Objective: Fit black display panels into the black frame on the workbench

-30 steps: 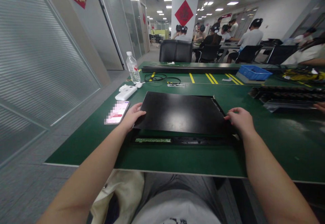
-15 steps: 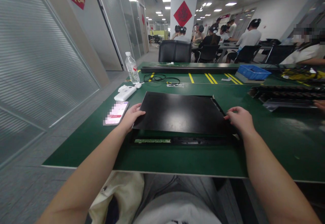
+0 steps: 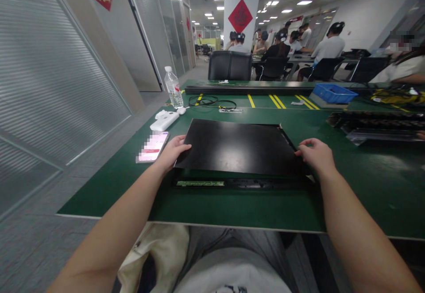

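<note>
A large flat black panel (image 3: 235, 147) lies on the green table (image 3: 99, 186) in front of me. Its near edge sits above a black frame with a narrow green circuit strip (image 3: 200, 183). My left hand (image 3: 171, 152) grips the panel's left edge, thumb on top and fingers under it. My right hand (image 3: 315, 156) holds the panel's right edge near the front corner, fingers curled over it.
Left of the panel lie a phone (image 3: 152, 147), a white device (image 3: 165, 120) and a water bottle (image 3: 173, 88). Black cables (image 3: 212, 102) and a blue bin (image 3: 334, 93) sit further back. Black parts (image 3: 375, 125) lie at the right. Seated people fill the background.
</note>
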### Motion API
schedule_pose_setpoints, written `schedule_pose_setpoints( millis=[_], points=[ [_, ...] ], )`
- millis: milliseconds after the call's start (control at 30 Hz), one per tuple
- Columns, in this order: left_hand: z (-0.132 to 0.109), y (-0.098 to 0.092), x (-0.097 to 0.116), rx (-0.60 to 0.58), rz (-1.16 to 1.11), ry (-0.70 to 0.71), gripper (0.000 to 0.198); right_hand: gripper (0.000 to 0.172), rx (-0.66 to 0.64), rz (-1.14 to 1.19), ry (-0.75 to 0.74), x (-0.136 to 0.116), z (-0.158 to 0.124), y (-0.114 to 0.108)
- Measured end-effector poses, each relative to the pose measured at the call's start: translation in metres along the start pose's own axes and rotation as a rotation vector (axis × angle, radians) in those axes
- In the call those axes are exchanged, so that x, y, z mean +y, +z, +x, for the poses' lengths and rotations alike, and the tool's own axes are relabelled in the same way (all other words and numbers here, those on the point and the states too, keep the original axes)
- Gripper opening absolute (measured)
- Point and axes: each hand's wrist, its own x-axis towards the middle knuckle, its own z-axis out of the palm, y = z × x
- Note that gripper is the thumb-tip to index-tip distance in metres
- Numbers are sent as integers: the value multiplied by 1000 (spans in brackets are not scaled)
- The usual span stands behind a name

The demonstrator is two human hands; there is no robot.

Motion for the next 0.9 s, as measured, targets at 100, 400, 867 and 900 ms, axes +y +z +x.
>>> schedule_pose_setpoints(
  millis=[100, 400, 867, 900],
  points=[
    [-1, 0, 0, -4, 17, 3, 49, 13, -7, -7, 1, -2, -1, 0],
    [-1, 0, 1, -3, 30, 10, 45, 13, 5, -11, 14, -2, -1, 0],
    [-1, 2, 5, 56, 26, 24, 33, 16, -3, -24, -31, 3, 3, 1],
    [0, 2, 5, 56, 24, 19, 33, 17, -6, -29, -29, 3, 4, 1]
  ],
)
